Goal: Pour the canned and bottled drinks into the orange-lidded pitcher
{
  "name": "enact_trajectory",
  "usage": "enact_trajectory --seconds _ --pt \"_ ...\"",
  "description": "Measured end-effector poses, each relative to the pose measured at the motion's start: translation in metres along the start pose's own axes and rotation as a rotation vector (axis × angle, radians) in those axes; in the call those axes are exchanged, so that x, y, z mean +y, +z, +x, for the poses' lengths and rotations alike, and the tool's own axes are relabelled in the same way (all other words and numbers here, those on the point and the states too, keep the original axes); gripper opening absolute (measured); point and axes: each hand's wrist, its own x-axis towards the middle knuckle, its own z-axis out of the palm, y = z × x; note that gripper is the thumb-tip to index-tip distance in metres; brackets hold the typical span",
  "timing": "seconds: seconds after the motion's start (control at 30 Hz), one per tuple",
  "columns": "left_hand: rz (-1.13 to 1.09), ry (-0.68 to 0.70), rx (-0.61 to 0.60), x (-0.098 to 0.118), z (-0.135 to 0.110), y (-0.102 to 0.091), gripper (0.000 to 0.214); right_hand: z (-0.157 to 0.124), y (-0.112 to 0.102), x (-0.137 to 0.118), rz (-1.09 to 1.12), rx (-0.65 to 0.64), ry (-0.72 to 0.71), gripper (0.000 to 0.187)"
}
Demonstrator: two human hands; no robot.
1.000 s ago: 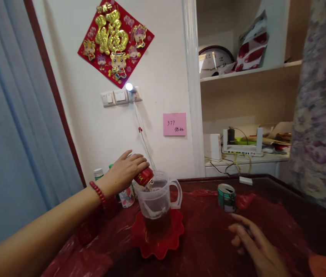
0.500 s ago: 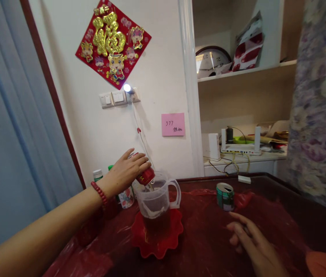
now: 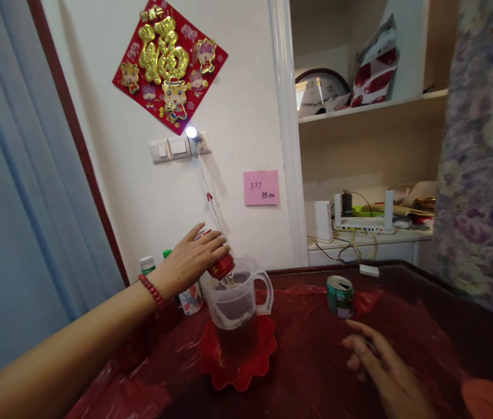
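My left hand (image 3: 192, 256) is wrapped round a red can (image 3: 220, 267), tipped mouth-down over a clear plastic pitcher (image 3: 236, 305). A thin stream runs from the can into the pitcher, which holds dark reddish liquid and stands on a red scalloped plate (image 3: 238, 358). My right hand (image 3: 383, 372) lies on the red plastic table cover (image 3: 311, 361), fingers loosely apart, holding nothing. An opened green can (image 3: 340, 297) stands upright just beyond its fingertips.
Small bottles (image 3: 148, 265) and a patterned cup (image 3: 190, 298) stand by the wall behind my left wrist. A blue curtain (image 3: 15, 192) hangs at the left. Shelves at the right hold a router (image 3: 363, 224), cables and a clock (image 3: 320, 90). Floral fabric (image 3: 486, 157) hangs at the far right.
The can stays tipped over the pitcher and keeps pouring. The view has shifted slightly; both hands hold about the same places.
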Motion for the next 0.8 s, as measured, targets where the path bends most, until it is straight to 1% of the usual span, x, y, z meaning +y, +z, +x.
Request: enact_trajectory --seconds 0.17,0.33,0.43,0.53,0.67,0.73,0.8 --pt "0.020 0.005 -0.013 0.001 0.001 -0.001 0.040 -0.002 0.000 -0.009 0.002 -0.005 0.048 0.107" --pt "0.031 0.013 -0.009 0.001 0.001 -0.001 0.039 0.000 0.000 0.002 -0.017 -0.024 0.004 0.098" --pt "0.029 0.016 0.006 0.002 0.000 0.000 0.038 0.002 -0.001 0.007 -0.011 -0.028 0.007 0.096" --pt "0.039 0.016 0.007 0.003 0.000 0.002 0.038 0.001 -0.001 0.006 -0.012 -0.030 0.033 0.098" --pt "0.046 0.031 0.017 0.003 0.001 0.004 0.037 0.000 0.000 0.002 -0.011 -0.018 0.026 0.101" --pt "0.038 0.044 0.023 0.001 0.002 0.003 0.037 0.001 0.001 0.001 -0.025 -0.011 0.011 0.100" --pt "0.037 0.029 0.044 -0.002 0.003 0.001 0.042 0.002 0.001 0.002 -0.037 -0.003 -0.009 0.097"
